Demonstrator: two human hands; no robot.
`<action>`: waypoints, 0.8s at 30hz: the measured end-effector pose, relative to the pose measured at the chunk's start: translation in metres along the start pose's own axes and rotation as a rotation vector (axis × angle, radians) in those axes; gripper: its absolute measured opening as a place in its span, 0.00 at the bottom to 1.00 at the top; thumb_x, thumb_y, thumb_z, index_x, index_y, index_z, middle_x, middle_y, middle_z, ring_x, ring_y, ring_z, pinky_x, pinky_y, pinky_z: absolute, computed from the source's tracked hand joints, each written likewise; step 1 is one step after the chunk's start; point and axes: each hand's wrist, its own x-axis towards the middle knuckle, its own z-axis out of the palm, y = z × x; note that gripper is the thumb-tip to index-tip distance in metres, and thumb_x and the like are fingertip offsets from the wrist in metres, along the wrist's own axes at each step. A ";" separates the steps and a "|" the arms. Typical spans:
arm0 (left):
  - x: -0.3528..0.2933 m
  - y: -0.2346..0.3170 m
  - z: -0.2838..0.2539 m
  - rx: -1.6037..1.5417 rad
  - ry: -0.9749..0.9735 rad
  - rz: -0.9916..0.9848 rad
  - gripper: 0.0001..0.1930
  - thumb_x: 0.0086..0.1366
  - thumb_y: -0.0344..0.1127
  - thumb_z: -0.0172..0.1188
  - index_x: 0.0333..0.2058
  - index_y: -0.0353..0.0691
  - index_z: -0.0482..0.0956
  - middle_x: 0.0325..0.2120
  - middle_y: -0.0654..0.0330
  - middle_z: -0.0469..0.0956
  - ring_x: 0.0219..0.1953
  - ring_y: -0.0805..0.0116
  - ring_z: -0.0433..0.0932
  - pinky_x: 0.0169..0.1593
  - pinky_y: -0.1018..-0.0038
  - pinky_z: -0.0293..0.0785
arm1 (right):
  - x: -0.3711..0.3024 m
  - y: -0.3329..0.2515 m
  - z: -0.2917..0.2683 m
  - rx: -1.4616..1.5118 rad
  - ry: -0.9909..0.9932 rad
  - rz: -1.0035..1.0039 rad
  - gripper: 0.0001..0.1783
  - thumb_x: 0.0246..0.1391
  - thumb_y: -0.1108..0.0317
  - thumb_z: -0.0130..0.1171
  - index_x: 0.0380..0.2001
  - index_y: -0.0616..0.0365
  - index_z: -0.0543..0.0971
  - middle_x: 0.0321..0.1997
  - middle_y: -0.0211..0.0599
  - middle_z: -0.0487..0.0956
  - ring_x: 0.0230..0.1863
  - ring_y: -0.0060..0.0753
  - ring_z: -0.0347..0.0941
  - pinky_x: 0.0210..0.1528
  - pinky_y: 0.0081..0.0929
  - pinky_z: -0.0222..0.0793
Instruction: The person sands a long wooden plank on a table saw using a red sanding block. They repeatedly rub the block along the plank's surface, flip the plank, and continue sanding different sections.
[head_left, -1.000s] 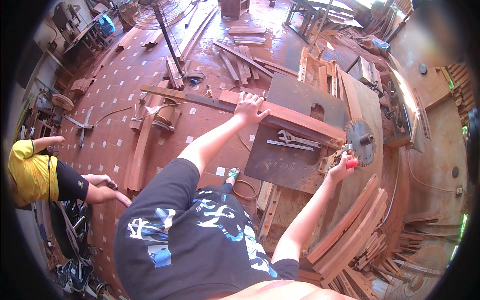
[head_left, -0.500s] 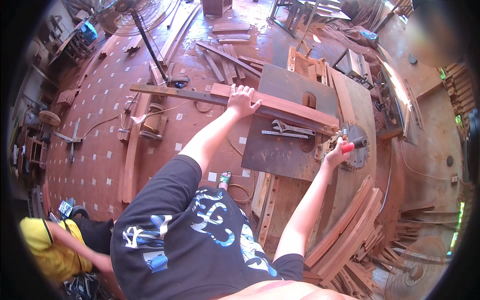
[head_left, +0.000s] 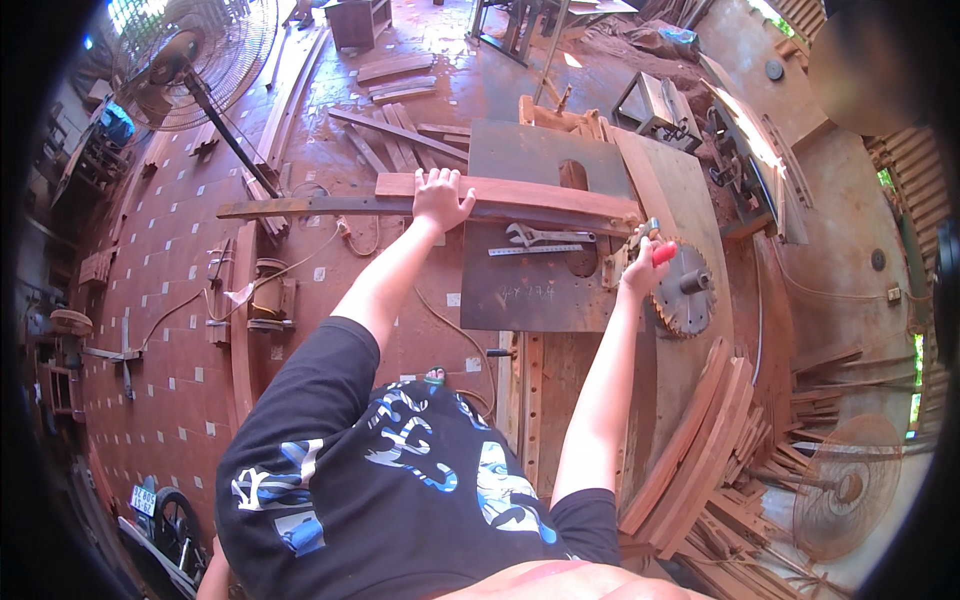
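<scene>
A long reddish wooden plank [head_left: 540, 198] lies across the dark metal saw table [head_left: 500, 305], beside a long dark rail [head_left: 320, 207]. My left hand [head_left: 440, 200] grips the plank near its left end, its fingers over the top and its thumb apart. Out at the plank's right end, my right hand [head_left: 640, 270] is closed around a red handle [head_left: 663, 252]; what the handle belongs to is partly hidden by my fingers. A toothed circular saw blade [head_left: 680, 310] sits just right of that hand. An adjustable wrench [head_left: 545, 236] and a steel ruler [head_left: 530, 250] lie between my hands.
Cut timber [head_left: 700, 450] is stacked at the lower right. Boards [head_left: 395, 75] lie on the tiled floor beyond the table. A standing fan [head_left: 190, 65] is at the far left, a wooden spool [head_left: 268, 295] nearer. Another person's arm [head_left: 215, 575] shows at the lower left edge.
The view has shifted, so the table and both hands appear farther left. Both hands keep their places on the plank and the handle. The person in yellow has mostly left view.
</scene>
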 end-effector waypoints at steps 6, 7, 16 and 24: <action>0.004 -0.002 0.002 0.039 -0.047 0.013 0.28 0.66 0.56 0.56 0.52 0.37 0.78 0.48 0.52 0.80 0.57 0.52 0.75 0.70 0.46 0.59 | 0.005 0.012 0.002 0.027 0.034 -0.085 0.08 0.61 0.80 0.57 0.27 0.60 0.75 0.37 0.29 0.81 0.35 0.18 0.72 0.40 0.18 0.65; 0.007 0.001 0.003 0.025 -0.043 0.018 0.28 0.66 0.56 0.56 0.52 0.37 0.78 0.48 0.52 0.80 0.57 0.52 0.75 0.70 0.46 0.59 | 0.006 0.013 0.000 0.048 0.034 -0.084 0.07 0.61 0.80 0.57 0.27 0.60 0.75 0.37 0.29 0.80 0.35 0.18 0.72 0.41 0.18 0.65; 0.011 0.004 -0.002 0.009 -0.155 -0.016 0.32 0.68 0.59 0.52 0.56 0.36 0.77 0.53 0.51 0.78 0.62 0.52 0.72 0.73 0.42 0.54 | 0.007 0.005 0.005 0.035 0.069 -0.050 0.11 0.60 0.78 0.58 0.25 0.55 0.72 0.27 0.19 0.69 0.27 0.14 0.62 0.32 0.18 0.56; 0.009 0.001 -0.005 -0.011 -0.206 -0.023 0.32 0.69 0.60 0.52 0.56 0.36 0.76 0.53 0.49 0.76 0.63 0.50 0.70 0.71 0.40 0.56 | 0.010 0.005 -0.002 0.004 0.048 -0.014 0.09 0.59 0.76 0.60 0.25 0.56 0.74 0.35 0.25 0.81 0.32 0.16 0.69 0.38 0.18 0.63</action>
